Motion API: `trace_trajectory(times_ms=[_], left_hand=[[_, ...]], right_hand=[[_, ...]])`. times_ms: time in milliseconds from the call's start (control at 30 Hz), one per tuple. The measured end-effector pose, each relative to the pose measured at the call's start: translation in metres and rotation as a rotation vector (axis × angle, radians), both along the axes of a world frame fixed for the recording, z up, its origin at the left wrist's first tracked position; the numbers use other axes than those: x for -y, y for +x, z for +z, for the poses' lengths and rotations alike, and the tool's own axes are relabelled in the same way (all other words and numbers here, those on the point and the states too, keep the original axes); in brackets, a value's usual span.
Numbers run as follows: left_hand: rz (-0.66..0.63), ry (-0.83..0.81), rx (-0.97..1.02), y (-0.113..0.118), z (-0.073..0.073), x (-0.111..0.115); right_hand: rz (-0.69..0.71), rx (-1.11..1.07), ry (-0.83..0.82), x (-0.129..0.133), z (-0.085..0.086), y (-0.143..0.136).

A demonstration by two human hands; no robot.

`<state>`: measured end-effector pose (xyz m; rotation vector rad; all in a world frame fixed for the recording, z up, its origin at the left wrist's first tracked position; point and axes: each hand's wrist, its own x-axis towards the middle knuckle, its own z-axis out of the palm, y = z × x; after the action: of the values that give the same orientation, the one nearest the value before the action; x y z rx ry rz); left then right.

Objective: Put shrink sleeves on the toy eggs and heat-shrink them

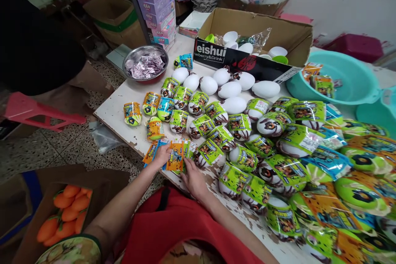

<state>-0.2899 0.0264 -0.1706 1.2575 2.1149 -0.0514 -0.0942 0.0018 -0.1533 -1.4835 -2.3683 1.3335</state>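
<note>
Near the table's front edge my left hand (161, 156) is closed on an orange printed packet (176, 156). Blue and orange packets lie under and beside that hand. My right hand (195, 179) has its fingers stretched out, with the fingertips against the packet's right side; green packets show behind it. Just beyond, several toy eggs (178, 121) stand wrapped in green, orange and blue printed packets. Plain white eggs (229, 90) with brown markings lie farther back.
A steel bowl (130, 62) of small pinkish sachets stands at the back left. Behind the eggs is an open carton (291, 33) with egg shells. A teal basin (355, 70) holds packets. Wrapped eggs (360, 159) pile up on the right. Orange toys (69, 213) fill a box below left.
</note>
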Motion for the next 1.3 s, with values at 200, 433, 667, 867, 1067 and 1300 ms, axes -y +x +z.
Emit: trace_trajectory(times_ms=[200, 433, 667, 867, 1067, 1300], left_hand=[[0.086, 0.030, -0.216, -0.031, 0.014, 0.011], [0.082, 0.129, -0.304, -0.003, 0.024, 0.023], [-0.003, 0.033, -0.087, 0.032, 0.000, -0.004], [0.030, 0.007, -0.037, 0.013, 0.008, -0.007], [0.000, 0.119, 0.143, -0.004, 0.040, 0.001], [-0.018, 0.267, 0.386, 0.012, 0.071, -0.009]], right_hand=[[0.198, 0.326, 0.017, 0.002, 0.001, -0.004], [0.292, 0.338, 0.044, 0.004, 0.004, 0.002], [0.258, 0.266, 0.013, 0.003, 0.011, 0.002], [0.202, 0.284, -0.030, 0.001, 0.005, 0.003], [-0.314, -0.271, -0.266, -0.007, 0.011, -0.006], [-0.597, -0.660, -0.500, -0.040, 0.031, -0.009]])
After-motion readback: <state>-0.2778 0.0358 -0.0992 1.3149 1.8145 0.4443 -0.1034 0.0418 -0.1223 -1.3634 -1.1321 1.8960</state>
